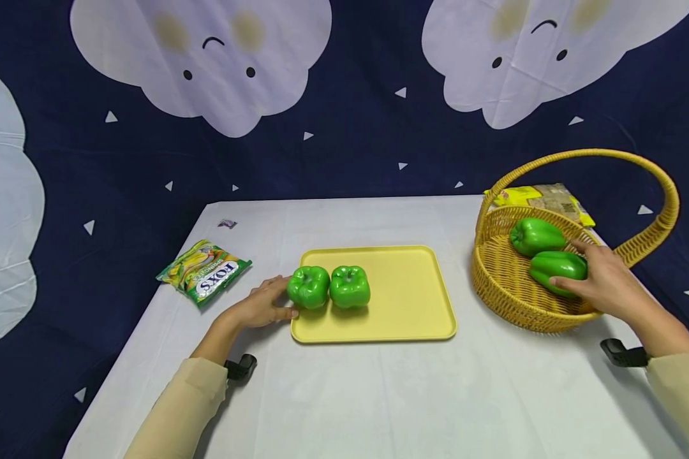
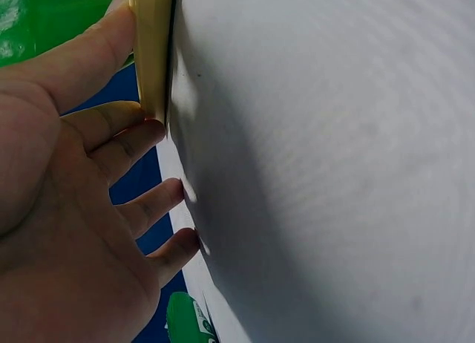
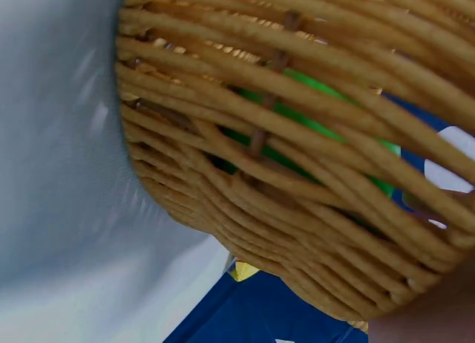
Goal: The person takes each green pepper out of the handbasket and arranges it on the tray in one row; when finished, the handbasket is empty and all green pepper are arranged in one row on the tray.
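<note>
Two green bell peppers stand side by side on the yellow tray (image 1: 407, 293), the left one (image 1: 308, 287) close to its left edge and the other (image 1: 349, 287) beside it. My left hand (image 1: 266, 303) touches that left edge. In the left wrist view its spread fingers rest near the tray rim (image 2: 152, 46), the thumb by the green pepper (image 2: 52, 16). At right, my right hand (image 1: 605, 280) reaches into the wicker basket (image 1: 494, 290) and grips a green pepper (image 1: 559, 264) across its sides. Another green pepper (image 1: 536, 236) lies behind it. Basket weave hides most of that grip in the right wrist view.
A Fox's candy bag (image 1: 207, 271) lies at the table's left, with a small wrapper (image 1: 227, 224) farther back. Behind the basket is a yellow packet (image 1: 542, 201). The tall basket handle (image 1: 580, 153) arches above the basket. A dark blue cloth (image 1: 356, 159) hangs behind the table.
</note>
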### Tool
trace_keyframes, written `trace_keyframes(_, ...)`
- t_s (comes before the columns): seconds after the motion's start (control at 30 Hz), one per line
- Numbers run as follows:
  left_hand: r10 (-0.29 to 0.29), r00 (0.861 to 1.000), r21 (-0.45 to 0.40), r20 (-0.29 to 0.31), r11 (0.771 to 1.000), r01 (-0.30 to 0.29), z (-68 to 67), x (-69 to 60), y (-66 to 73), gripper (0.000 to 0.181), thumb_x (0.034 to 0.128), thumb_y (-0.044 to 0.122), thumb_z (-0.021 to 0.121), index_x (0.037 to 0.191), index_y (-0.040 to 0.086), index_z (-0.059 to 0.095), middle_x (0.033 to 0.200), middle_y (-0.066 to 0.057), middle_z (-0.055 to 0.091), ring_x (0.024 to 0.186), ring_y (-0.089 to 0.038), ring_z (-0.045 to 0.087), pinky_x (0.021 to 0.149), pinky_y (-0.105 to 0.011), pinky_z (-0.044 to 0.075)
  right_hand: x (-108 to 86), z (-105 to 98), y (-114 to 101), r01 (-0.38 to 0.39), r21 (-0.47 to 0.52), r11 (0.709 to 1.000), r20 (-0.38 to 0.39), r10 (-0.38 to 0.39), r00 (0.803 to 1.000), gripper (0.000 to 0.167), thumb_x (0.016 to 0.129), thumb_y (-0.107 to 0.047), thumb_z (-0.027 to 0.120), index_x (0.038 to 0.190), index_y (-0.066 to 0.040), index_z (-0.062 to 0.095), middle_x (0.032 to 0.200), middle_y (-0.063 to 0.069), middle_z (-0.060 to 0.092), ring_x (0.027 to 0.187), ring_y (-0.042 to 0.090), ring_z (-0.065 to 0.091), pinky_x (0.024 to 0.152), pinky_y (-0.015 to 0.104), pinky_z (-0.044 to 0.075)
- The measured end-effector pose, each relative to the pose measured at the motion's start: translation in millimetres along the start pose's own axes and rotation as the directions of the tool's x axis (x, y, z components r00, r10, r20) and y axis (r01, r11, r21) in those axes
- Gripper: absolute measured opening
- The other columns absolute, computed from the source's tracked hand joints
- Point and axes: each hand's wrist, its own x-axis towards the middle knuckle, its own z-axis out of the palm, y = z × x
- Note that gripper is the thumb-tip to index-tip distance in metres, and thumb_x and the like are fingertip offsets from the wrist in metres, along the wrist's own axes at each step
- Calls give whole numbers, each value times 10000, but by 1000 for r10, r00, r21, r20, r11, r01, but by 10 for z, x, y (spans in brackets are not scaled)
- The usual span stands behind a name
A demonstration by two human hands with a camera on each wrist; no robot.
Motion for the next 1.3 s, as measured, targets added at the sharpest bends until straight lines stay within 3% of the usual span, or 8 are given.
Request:
trace_keyframes(0.2, 14, 1000, -1, -6, 1000, -14, -1, 0, -16, 768, 841, 312, 687, 1477, 123, 301, 1539, -176, 284, 1440, -427, 129, 1120, -683, 64, 34, 11, 27, -35, -17, 999, 61, 36, 997, 990, 806, -435, 709, 1407, 169, 204, 1150, 388, 419, 917, 443, 466, 652, 450, 410)
trace_keyframes(0.6, 12, 1000, 6, -7, 1000, -12, -7, 0, -11, 769, 842, 307, 686, 1477, 110, 299, 1534, -185, 289, 1437, -431, 136, 1117, -687, 64, 75, 10, 50, -77, -38, 996, 120, 81, 990, 1034, 801, -498, 685, 1409, 166, 174, 1131, 364, 456, 903, 444, 502, 677, 491, 443)
trace_keyframes(0.7, 11, 1000, 6, -7, 1000, -11, -9, -2, -8, 771, 843, 303, 686, 1478, 109, 296, 1535, -186, 287, 1437, -431, 136, 1119, -684, 65, 79, 21, 49, -54, -31, 998, 110, 57, 992, 1012, 796, -460, 709, 1400, 170, 197, 1127, 359, 461, 905, 439, 503, 687, 497, 418)
trace_keyframes(0.9, 3, 1000, 6, -5, 1000, -3, -9, -5, 4, 783, 838, 307, 689, 1482, 113, 288, 1539, -180, 282, 1440, -427, 133, 1123, -679, 65, 96, 44, 51, 18, 5, 1000, 96, -19, 995, 887, 789, -366, 747, 1344, 164, 304, 1083, 322, 478, 891, 390, 508, 642, 386, 414)
trace_keyframes(1.1, 3, 1000, 6, -2, 1000, -3, -10, 4, 6, 789, 836, 310, 690, 1484, 117, 284, 1543, -172, 275, 1442, -422, 130, 1123, -679, 60, 92, 47, 54, 13, 0, 1000, 139, -13, 990, 858, 799, -375, 736, 1310, 184, 332, 1098, 353, 448, 910, 417, 487, 659, 437, 427)
trace_keyframes(1.3, 4, 1000, 6, -1, 1000, -4, -7, -3, 1, 794, 834, 313, 691, 1484, 111, 283, 1543, -172, 274, 1443, -423, 127, 1125, -674, 67, 85, 56, 44, 25, -22, 999, 148, -22, 989, 869, 765, -373, 766, 1300, 174, 353, 1066, 336, 503, 898, 401, 525, 659, 405, 432)
